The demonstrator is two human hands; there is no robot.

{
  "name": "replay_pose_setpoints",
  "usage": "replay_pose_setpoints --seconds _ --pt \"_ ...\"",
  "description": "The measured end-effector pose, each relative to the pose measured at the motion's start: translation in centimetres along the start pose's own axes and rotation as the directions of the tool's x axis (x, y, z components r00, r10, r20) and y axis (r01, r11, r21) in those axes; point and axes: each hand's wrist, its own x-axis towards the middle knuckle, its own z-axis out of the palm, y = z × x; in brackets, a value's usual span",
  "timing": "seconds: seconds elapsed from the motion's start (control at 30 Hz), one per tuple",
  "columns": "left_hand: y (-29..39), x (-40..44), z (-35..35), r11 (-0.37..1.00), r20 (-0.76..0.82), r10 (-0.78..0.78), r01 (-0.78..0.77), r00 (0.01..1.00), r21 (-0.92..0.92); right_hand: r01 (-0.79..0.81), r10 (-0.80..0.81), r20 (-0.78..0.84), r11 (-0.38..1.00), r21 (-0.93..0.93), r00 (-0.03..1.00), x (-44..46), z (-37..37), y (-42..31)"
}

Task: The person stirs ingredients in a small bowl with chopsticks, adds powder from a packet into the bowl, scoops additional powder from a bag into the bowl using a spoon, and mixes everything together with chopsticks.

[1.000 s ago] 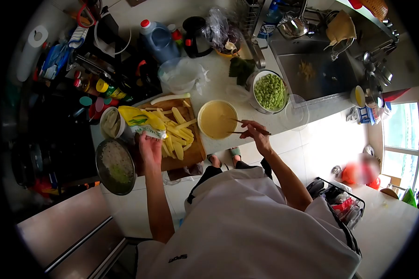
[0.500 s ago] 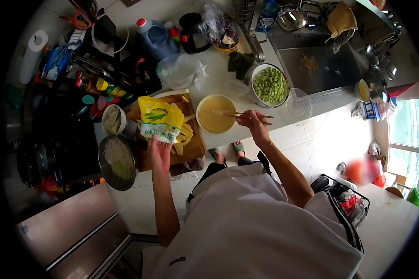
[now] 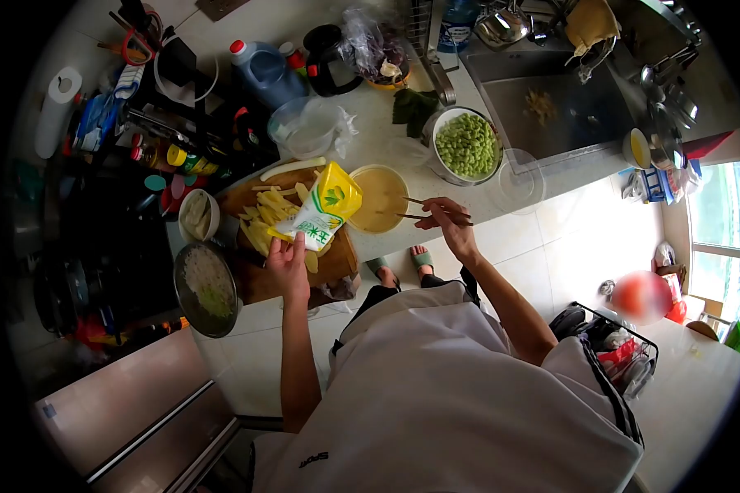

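Note:
My left hand [image 3: 289, 267] grips the lower end of a yellow and white bag of corn starch [image 3: 325, 209], tilted with its top toward a bowl of pale yellow liquid [image 3: 378, 182]. The bag overlaps the bowl's left rim in view. In my right hand [image 3: 450, 228] is a pair of chopsticks [image 3: 413, 216], their tips over the bowl and slightly spread. Under the bag, cut yellow strips [image 3: 263, 215] lie on a wooden cutting board [image 3: 255, 275]. Whether starch is coming out of the bag cannot be seen.
A bowl of green beans [image 3: 469, 146] stands right of the liquid, beside a clear plastic bowl [image 3: 518, 182] at the counter edge. A sink [image 3: 551, 99] lies beyond. Left are a white bowl [image 3: 197, 215] and a metal bowl [image 3: 207, 289] overhanging the counter.
My left hand has swung the starch bag right and tipped it toward the bowl, uncovering more yellow strips. The chopsticks have spread apart and their tips have drawn back to the right.

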Motion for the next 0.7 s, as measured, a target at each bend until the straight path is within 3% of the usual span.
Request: replay_pose_setpoints --seconds 0.23,0.47,0.57,0.7 --pt "1.4 0.1 3.8 0.934 0.185 0.073 -0.132 0.980 0.331 0.038 -0.039 -0.028 0.999 -0.033 0.999 -0.6 0.4 0.0" --pt "3.1 0.3 6.6 0.636 0.277 0.165 -0.317 0.946 0.703 0.096 -0.097 -0.016 0.994 -0.056 0.995 -0.7 0.1 -0.2" --pt "2.8 0.5 7.2 0.622 0.324 0.240 -0.401 0.915 0.672 0.097 -0.098 -0.015 0.994 -0.045 0.995 -0.7 -0.1 0.0" --pt "4.3 0.0 8.8 0.562 0.323 0.223 -0.392 0.920 0.728 0.085 -0.086 -0.022 0.996 -0.028 0.996 -0.8 -0.1 -0.7"
